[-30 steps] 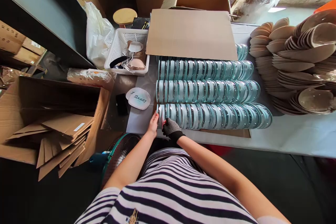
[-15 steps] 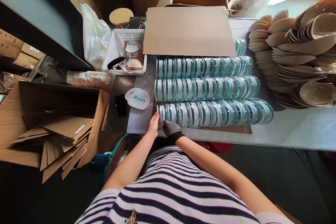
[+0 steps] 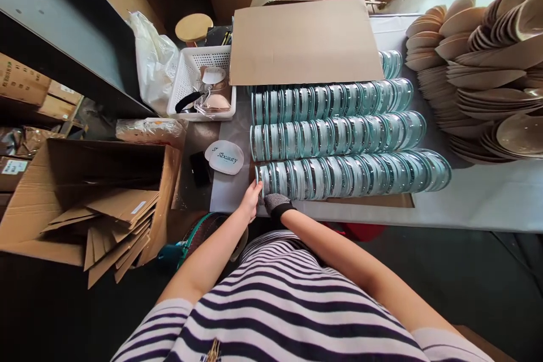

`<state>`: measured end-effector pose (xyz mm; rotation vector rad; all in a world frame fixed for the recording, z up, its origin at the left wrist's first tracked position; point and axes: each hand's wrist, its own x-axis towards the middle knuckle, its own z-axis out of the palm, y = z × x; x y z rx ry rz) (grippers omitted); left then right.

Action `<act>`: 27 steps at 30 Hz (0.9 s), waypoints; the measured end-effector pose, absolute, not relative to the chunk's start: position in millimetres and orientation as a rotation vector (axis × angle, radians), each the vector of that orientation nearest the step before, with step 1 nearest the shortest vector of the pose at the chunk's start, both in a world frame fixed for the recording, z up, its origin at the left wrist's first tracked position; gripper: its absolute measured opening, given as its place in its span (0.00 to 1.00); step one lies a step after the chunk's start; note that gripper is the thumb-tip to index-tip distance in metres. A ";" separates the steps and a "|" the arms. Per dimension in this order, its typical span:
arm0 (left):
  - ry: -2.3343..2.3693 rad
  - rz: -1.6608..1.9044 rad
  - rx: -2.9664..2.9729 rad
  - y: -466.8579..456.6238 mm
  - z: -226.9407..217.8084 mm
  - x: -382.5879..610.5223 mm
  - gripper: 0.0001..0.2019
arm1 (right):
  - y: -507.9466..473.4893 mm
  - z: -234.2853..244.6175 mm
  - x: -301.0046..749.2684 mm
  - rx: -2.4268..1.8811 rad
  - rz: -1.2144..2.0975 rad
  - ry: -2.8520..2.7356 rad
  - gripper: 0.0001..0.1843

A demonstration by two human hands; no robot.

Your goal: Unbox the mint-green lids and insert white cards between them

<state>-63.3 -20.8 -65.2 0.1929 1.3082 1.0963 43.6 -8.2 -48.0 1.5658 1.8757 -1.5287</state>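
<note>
Several long rows of round, clear glass discs with pale teal edges (image 3: 348, 175) stand on edge on the table. My left hand (image 3: 252, 201) is bare and closed at the left end of the front row, its thumb and fingertips against the end disc. Beside it, my right hand (image 3: 278, 205) wears a dark dotted glove and is held low against the near side of the same row. Its fingers are curled and mostly hidden. Left of the row lie white rounded cards printed "beauty" (image 3: 228, 158).
A cardboard sheet (image 3: 305, 45) covers the back rows. Stacked brown oval pieces (image 3: 487, 85) crowd the right side. A white basket (image 3: 180, 76) holds small items. On the left stands an open carton (image 3: 25, 198) with flat cardboard pieces. A fan (image 3: 199, 243) is below the table edge.
The view has shifted and turned slightly. My hands stay at the left end of the front row, with the right hand a little lower against it.
</note>
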 end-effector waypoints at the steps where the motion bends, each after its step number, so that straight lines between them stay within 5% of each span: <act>1: 1.316 1.084 0.177 -21.0 -63.4 -63.6 0.10 | -8.7 -48.5 45.1 1.537 -1.641 1.836 0.18; 4: 1.311 1.012 0.119 -24.0 -58.2 -65.3 0.16 | -14.7 -46.7 50.5 1.453 -2.093 1.680 0.23; 8: 1.326 0.868 0.030 -26.4 -56.7 -66.6 0.23 | -16.7 -41.7 54.1 1.224 -2.956 0.792 0.19; 11: 1.319 0.905 0.004 -25.9 -62.6 -66.4 0.21 | -2.8 -36.9 51.4 1.204 -2.999 0.515 0.14; 15: 1.272 1.075 0.115 -27.9 -75.4 -68.0 0.14 | 11.9 -26.4 43.1 1.284 -3.149 0.394 0.21; 22: 1.634 1.075 0.329 -18.0 -97.6 -69.0 0.06 | 0.6 -4.6 115.1 1.611 -2.788 0.957 0.19; 27: 1.730 1.031 0.336 -16.3 -110.1 -69.6 0.10 | -0.6 13.5 312.0 2.902 -1.867 1.333 0.25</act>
